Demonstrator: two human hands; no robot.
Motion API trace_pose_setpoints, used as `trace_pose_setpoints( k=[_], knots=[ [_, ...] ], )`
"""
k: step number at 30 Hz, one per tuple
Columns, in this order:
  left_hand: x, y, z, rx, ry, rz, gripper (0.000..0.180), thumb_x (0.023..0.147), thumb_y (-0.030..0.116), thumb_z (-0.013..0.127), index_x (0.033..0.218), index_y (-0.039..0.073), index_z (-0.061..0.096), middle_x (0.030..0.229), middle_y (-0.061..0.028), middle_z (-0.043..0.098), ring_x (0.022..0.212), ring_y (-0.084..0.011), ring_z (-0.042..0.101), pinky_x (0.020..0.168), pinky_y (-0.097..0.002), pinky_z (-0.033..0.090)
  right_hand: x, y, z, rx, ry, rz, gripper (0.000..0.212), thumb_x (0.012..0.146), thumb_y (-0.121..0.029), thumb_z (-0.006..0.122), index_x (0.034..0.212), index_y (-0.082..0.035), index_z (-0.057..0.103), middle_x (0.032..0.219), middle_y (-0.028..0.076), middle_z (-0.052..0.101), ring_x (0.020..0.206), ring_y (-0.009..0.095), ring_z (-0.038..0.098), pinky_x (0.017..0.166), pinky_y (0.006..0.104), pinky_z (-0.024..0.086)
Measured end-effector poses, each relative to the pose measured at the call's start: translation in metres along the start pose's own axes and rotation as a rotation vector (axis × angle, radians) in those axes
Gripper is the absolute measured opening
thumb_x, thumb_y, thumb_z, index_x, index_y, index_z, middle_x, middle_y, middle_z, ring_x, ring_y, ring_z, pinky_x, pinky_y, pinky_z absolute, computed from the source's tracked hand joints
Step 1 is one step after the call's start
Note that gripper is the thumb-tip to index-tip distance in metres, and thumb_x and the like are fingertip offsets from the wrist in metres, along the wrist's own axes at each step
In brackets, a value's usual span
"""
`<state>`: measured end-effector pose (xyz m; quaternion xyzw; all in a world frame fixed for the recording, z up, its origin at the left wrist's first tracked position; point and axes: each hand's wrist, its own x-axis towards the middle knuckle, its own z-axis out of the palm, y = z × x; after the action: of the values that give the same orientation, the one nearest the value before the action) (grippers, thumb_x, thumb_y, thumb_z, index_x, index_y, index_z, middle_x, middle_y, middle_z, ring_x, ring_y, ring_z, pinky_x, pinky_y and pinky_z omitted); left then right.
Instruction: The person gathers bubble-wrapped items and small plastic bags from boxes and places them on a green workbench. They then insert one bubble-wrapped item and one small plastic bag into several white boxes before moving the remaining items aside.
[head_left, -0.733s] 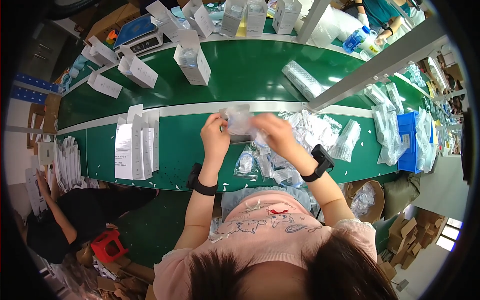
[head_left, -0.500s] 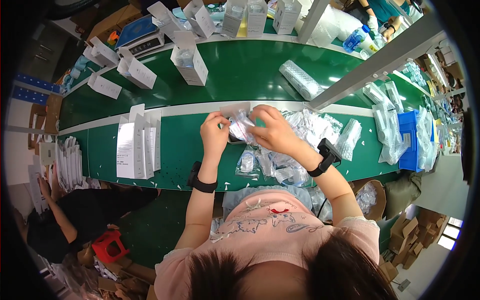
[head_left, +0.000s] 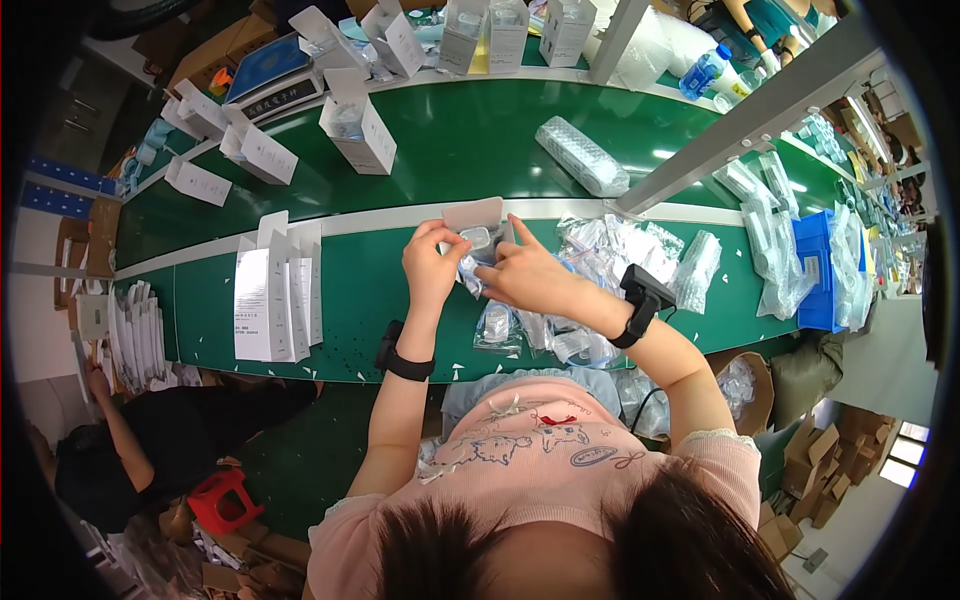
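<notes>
A small white box (head_left: 474,212) with its flap raised stands before me on the green table, a clear plastic item (head_left: 476,240) in its opening. My left hand (head_left: 430,268) is closed at the box's left side, thumb and forefinger pinching its edge. My right hand (head_left: 540,272) lies over the box's right side, forefinger stretched along it and thumb apart below; I see nothing gripped in it. Part of the box is hidden behind the fingers. Close to my right hand, clear plastic bags (head_left: 620,250) lie heaped, and one bag (head_left: 498,325) lies just in front of the box.
White folded cartons (head_left: 262,300) stand at left. Open white boxes (head_left: 360,135) and a blue-topped scale (head_left: 268,72) stand farther back. A bubble-wrapped pack (head_left: 582,157) lies near a metal post (head_left: 740,120). At right is a blue bin (head_left: 815,270). Another person (head_left: 140,440) sits at left.
The crumpled clear bag over the box has gone down, baring the box's opening. My right hand has shifted slightly left and lower, its forefinger now stretched out. My left hand stays at the box.
</notes>
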<state>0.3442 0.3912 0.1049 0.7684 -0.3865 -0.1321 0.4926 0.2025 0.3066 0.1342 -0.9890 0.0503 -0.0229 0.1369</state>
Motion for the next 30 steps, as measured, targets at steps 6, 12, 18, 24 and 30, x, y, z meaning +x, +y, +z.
trace_pose_setpoints(
  k=[6, 12, 18, 24, 30],
  knots=[
    [-0.003, 0.004, -0.005, 0.025, -0.012, 0.006, 0.013, 0.059, 0.006, 0.071, 0.066, 0.001, 0.061, 0.085, -0.0094, 0.059, 0.081, -0.0230, 0.058, 0.068, -0.0289, 0.043, 0.005, 0.007, 0.013, 0.136, 0.464, -0.022, 0.024, 0.071, -0.023, 0.063, 0.091, -0.010, 0.056, 0.073, 0.001, 0.053, 0.088, 0.020, 0.050, 0.096, 0.0544, 0.027],
    [0.000, 0.008, -0.046, -0.100, 0.047, 0.063, 0.038, 0.063, 0.019, 0.073, 0.095, 0.006, 0.057, 0.110, -0.0129, 0.053, 0.102, -0.0299, 0.051, 0.088, -0.0383, 0.039, -0.007, 0.013, 0.006, 0.050, 0.245, -0.070, 0.040, 0.068, -0.026, 0.067, 0.102, -0.010, 0.055, 0.093, 0.007, 0.051, 0.098, 0.024, 0.047, 0.098, 0.0483, 0.028],
    [-0.004, -0.007, -0.168, 1.412, 0.140, -0.332, 0.078, 0.070, 0.023, 0.067, 0.135, 0.018, 0.025, 0.139, -0.0161, 0.021, 0.128, -0.0368, 0.018, 0.095, -0.0642, 0.016, -0.012, 0.032, 0.055, 0.709, 0.571, 0.075, 0.086, 0.058, -0.023, 0.076, 0.130, -0.009, 0.031, 0.123, 0.016, 0.041, 0.119, 0.031, 0.036, 0.101, 0.0418, 0.027],
    [-0.019, -0.041, -0.180, 1.161, 0.204, -0.345, 0.067, 0.076, -0.003, 0.046, 0.135, 0.018, 0.025, 0.141, -0.0106, 0.019, 0.130, -0.0351, 0.016, 0.094, -0.0652, 0.014, 0.040, 0.055, 0.031, 1.088, 0.391, 0.221, 0.101, 0.061, -0.012, 0.075, 0.137, -0.006, 0.010, 0.138, 0.015, 0.023, 0.128, 0.025, 0.021, 0.104, 0.0350, 0.019],
    [-0.064, -0.006, -0.060, 0.804, -0.086, -0.084, 0.065, 0.074, -0.007, 0.041, 0.134, 0.015, 0.029, 0.139, -0.0151, 0.021, 0.129, -0.0388, 0.013, 0.093, -0.0668, 0.012, 0.153, 0.140, 0.017, 1.242, 0.642, 0.203, 0.103, 0.062, -0.007, 0.073, 0.138, -0.010, 0.004, 0.136, 0.015, 0.026, 0.125, 0.022, 0.027, 0.102, 0.0345, 0.023]
  ],
)
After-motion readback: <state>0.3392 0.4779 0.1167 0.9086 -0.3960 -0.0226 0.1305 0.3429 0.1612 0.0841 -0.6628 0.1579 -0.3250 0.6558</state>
